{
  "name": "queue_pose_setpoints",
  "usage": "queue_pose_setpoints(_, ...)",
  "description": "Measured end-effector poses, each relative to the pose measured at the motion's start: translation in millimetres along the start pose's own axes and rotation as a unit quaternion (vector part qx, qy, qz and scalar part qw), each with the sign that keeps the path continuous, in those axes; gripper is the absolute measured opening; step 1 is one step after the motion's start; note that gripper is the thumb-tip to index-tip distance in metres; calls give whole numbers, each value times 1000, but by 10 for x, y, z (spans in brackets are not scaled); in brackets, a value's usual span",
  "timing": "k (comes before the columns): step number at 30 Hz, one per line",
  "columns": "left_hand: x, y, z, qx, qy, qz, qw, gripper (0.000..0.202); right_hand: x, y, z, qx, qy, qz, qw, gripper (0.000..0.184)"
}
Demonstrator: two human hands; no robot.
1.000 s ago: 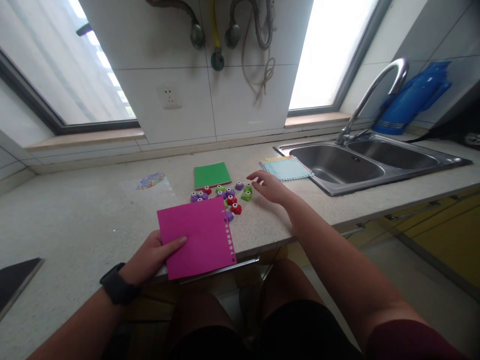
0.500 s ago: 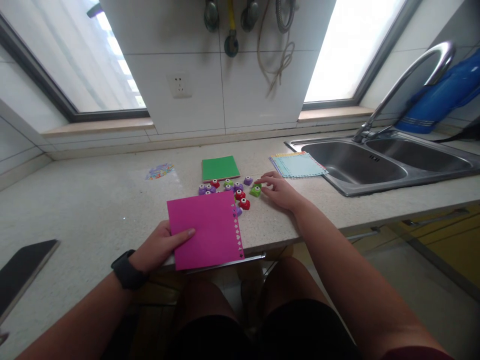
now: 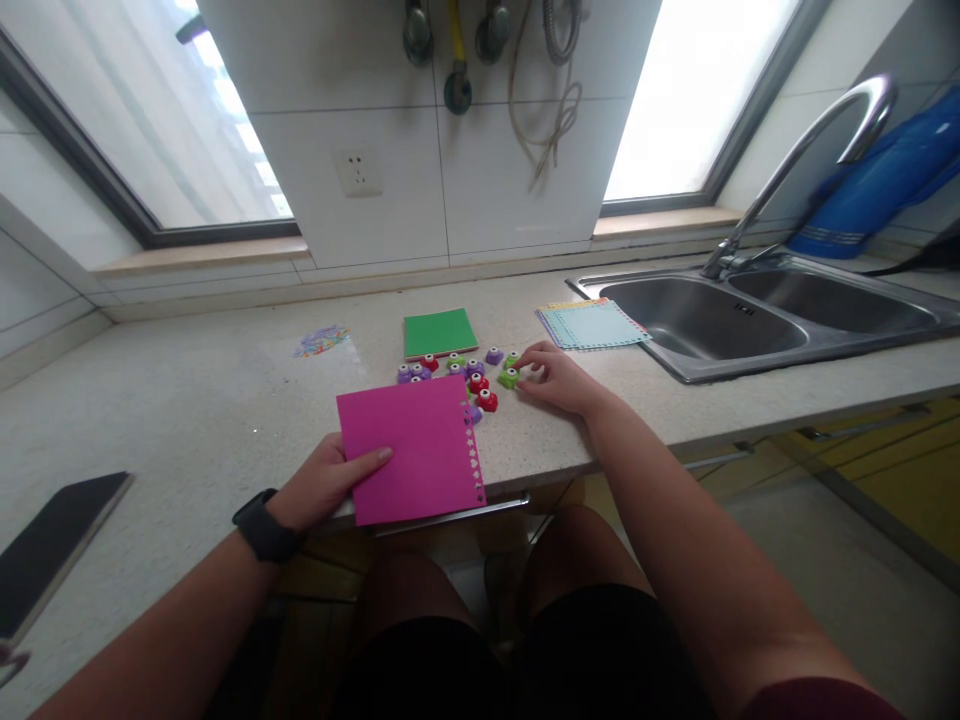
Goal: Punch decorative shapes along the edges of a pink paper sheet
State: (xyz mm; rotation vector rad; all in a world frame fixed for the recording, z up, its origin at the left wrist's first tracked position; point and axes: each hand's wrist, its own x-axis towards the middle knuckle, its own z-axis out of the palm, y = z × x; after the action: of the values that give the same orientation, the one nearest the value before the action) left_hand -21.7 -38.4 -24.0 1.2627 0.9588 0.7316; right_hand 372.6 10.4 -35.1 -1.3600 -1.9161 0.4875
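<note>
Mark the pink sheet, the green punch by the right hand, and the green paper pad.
pink sheet (image 3: 412, 450), head view, middle of its face
green punch (image 3: 508, 379), head view, its top
green paper pad (image 3: 439, 332), head view, centre of the top sheet

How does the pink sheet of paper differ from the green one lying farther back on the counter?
The pink sheet is held at its left edge by the left hand; the green sheet lies untouched. The pink sheet looks larger and overhangs the countertop's front edge; the green one rests fully on it. The pink sheet has a row of small shapes punched along its right edge; the green shows none. Both are plain, square-cornered coloured paper.
</note>
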Motion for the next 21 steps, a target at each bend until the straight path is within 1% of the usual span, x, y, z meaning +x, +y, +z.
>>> queue_pose_setpoints(8,20,-2,9,6,8,0,1000,40,-13,-41,12,8,4,27,1000,17)
queue_pose_setpoints(13,4,5,1,3,7,1,1000,38,-14,-43,3,2,1,21,1000,19)
queue_pose_setpoints(16,-3,10,-1,1,7,1,1000,38,-11,-47,-5,1,-6,19,1000,21)
queue_pose_setpoints(21,5,2,-3,-3,8,-4,1000,40,-20,-81,-16,10,-29,30,999,15)
